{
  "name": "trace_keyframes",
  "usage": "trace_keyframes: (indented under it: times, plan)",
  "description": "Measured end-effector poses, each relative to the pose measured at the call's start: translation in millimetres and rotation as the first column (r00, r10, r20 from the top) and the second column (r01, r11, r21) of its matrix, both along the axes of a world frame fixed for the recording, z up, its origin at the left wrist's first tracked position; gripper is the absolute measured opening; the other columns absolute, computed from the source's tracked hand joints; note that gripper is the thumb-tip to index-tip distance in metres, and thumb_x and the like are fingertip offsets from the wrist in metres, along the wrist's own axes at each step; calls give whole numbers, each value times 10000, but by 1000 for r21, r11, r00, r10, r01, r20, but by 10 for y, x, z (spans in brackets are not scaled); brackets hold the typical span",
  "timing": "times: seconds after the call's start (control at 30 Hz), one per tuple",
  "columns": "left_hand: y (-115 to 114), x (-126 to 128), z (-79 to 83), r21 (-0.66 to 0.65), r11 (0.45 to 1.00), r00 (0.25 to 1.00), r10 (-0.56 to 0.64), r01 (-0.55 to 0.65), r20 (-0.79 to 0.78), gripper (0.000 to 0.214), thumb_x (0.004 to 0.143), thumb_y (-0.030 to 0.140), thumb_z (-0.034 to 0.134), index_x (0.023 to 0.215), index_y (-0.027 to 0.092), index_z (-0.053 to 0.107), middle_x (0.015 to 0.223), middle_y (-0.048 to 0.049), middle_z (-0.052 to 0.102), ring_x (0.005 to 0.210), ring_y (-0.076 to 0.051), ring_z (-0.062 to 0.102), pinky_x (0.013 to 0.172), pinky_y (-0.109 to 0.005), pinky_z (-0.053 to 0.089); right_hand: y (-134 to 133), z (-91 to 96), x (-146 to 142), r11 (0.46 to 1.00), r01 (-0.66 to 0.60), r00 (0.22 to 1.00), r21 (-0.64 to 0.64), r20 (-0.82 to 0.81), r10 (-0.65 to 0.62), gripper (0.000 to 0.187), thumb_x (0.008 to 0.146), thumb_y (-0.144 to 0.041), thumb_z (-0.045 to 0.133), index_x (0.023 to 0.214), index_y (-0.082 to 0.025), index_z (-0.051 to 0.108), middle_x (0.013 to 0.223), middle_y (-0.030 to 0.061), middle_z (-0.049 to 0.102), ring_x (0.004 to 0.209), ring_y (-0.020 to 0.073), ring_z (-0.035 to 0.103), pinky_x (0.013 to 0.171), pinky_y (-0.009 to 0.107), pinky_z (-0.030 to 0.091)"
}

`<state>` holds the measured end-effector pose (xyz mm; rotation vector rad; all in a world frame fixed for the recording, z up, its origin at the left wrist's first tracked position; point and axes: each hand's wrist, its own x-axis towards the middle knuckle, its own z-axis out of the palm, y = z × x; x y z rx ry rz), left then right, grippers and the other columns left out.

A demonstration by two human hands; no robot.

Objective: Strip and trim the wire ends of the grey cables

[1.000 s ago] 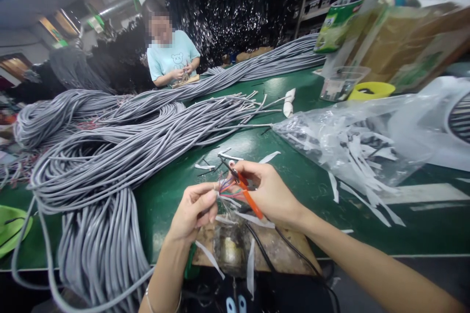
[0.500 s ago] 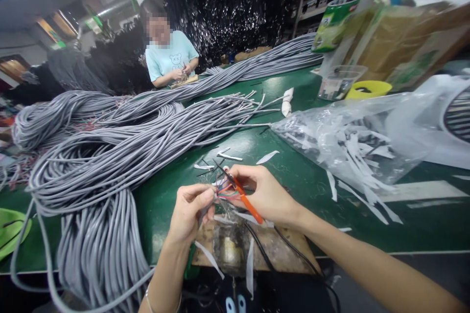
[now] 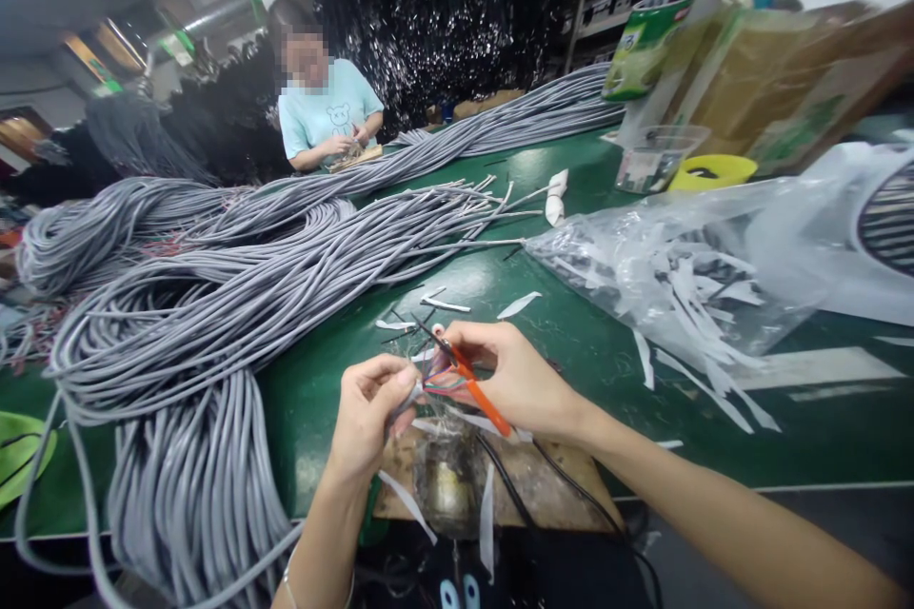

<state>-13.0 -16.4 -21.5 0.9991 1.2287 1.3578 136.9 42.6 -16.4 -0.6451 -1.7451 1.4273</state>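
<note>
My left hand (image 3: 376, 400) pinches the end of a grey cable between thumb and fingers, where thin coloured wires (image 3: 447, 383) come out of its jacket. Facing it, my right hand (image 3: 510, 371) is closed around orange-handled scissors (image 3: 489, 407), their dark blades pointing up and left beside the wires. The right fingers partly hide the wires, so I cannot tell whether the blades touch them. Below both hands, a worn metal block (image 3: 448, 485) sits on a wooden board (image 3: 564, 485), with white strips lying around it.
Thick bundles of grey cable (image 3: 235, 304) cover the left of the green table (image 3: 571, 295). On the right lies a clear plastic bag (image 3: 643, 257) of white strips, near a yellow dish (image 3: 714, 173) and a clear cup (image 3: 653, 162). A co-worker (image 3: 332, 114) sits across the table.
The coloured wires beside the scissors have shifted and now lie more together, toward my right hand. Both hands keep nearly the same place and hold.
</note>
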Motion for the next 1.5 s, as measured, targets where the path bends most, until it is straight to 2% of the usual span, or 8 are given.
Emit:
trace_keyframes:
  times: [0.43, 0.63, 0.83, 1.03, 1.13, 1.27, 1.4, 1.5]
  plan:
    - [-5, 15, 5, -8, 1000, 1000, -19, 19, -4, 348, 628, 402, 724, 579, 109, 542, 468, 13, 513, 309, 6, 266, 303, -129, 190, -12, 5, 1, 999, -12, 1000, -35, 8, 12, 269, 645, -349, 722, 638, -142, 550, 635, -6, 548, 589, 118, 498, 567, 240, 419]
    - [-11, 17, 3, -68, 997, 998, 16, -20, -59, 387, 603, 457, 722, 608, 115, 540, 454, 23, 485, 333, -2, 247, 304, -124, 171, -9, -3, 4, 998, -15, 1000, -58, -7, 15, 278, 642, -352, 724, 640, -146, 538, 635, -12, 543, 598, 117, 504, 581, 239, 424]
    - [-28, 11, -21, 12, 1000, 974, 7, -4, -228, 318, 684, 411, 670, 629, 112, 574, 470, 44, 429, 370, -11, 259, 347, -132, 197, -5, -11, -21, 990, -58, 995, -125, -86, 47, 325, 641, -408, 734, 645, -147, 542, 643, -18, 526, 587, 101, 491, 578, 226, 428]
    - [-42, 50, -12, 99, 995, 878, 50, -3, -477, 224, 705, 313, 632, 621, 109, 594, 458, 43, 418, 406, -40, 338, 401, -151, 268, -6, 4, -28, 982, -37, 996, -186, -81, 22, 354, 585, -409, 772, 642, -148, 539, 624, -30, 507, 564, 91, 472, 542, 213, 412]
    - [-40, 66, -21, 101, 995, 843, 44, 12, -536, 195, 695, 289, 615, 625, 107, 608, 459, 34, 446, 415, -54, 375, 417, -160, 302, -7, 6, -26, 982, -6, 997, -188, -82, -9, 346, 552, -363, 798, 643, -147, 543, 624, -38, 503, 559, 82, 463, 538, 204, 399]
    - [-29, 64, -48, 107, 993, 876, 98, -53, -473, 211, 700, 320, 624, 647, 117, 597, 456, 39, 462, 399, -49, 380, 390, -149, 277, -9, 31, -33, 973, -25, 992, -228, -123, -4, 341, 530, -335, 810, 613, -146, 539, 604, -46, 502, 542, 73, 452, 523, 194, 387]
    - [-13, 44, -55, 51, 988, 950, 153, -145, -272, 285, 710, 419, 617, 688, 140, 562, 468, 40, 467, 396, -66, 437, 336, -134, 224, -1, 76, -40, 956, -3, 985, -292, -167, -48, 350, 529, -353, 806, 573, -148, 527, 550, -57, 475, 502, 60, 418, 497, 184, 375]
    - [-9, 13, -49, -2, 989, 977, 144, -146, -158, 348, 728, 479, 585, 707, 131, 581, 474, 27, 486, 346, -51, 389, 312, -137, 194, 8, 94, -39, 956, 53, 972, -290, -204, -116, 367, 522, -372, 807, 552, -154, 513, 551, -54, 476, 504, 62, 427, 503, 182, 387]
